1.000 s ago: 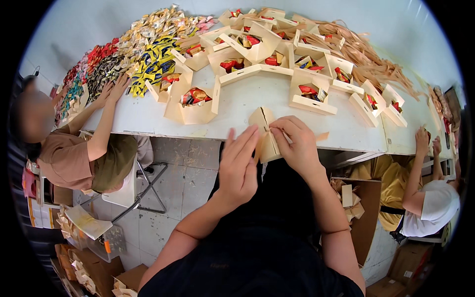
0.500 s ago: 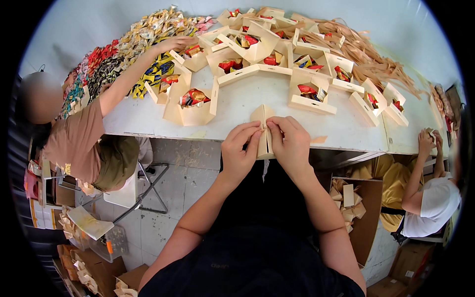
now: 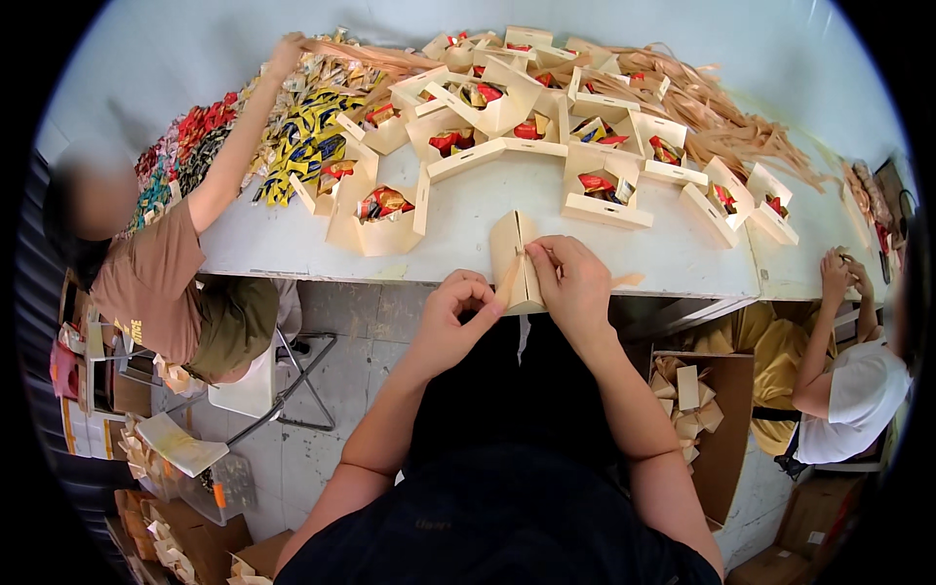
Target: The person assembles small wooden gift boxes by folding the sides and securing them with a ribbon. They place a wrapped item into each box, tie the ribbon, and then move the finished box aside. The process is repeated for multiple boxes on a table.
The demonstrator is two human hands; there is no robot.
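Note:
A folded cream card box [image 3: 514, 234] with a closed seam along its top stands upright at the table's near edge in front of me. A flat tan ribbon [image 3: 510, 276] runs from the seam's middle down over the box's left side. My left hand [image 3: 456, 317] pinches the ribbon's lower end between thumb and forefinger, by the box's lower left. My right hand [image 3: 575, 288] is closed at the box's right side, its thumb and forefinger pinching the seam where the ribbon comes out. What lies under those fingertips is hidden.
Several open card boxes [image 3: 606, 200] with wrapped sweets stand across the white table [image 3: 468, 210]. Loose tan ribbons [image 3: 726, 112] lie behind them, heaped sweets [image 3: 317, 132] at left. Co-workers sit at left [image 3: 156, 273] and right [image 3: 848, 390]. A carton [image 3: 726, 429] stands below right.
My left hand has moved down and left from the seam, drawing the ribbon out. The left co-worker's hand has gone from the boxes to the back, now holding tan ribbons over the sweets.

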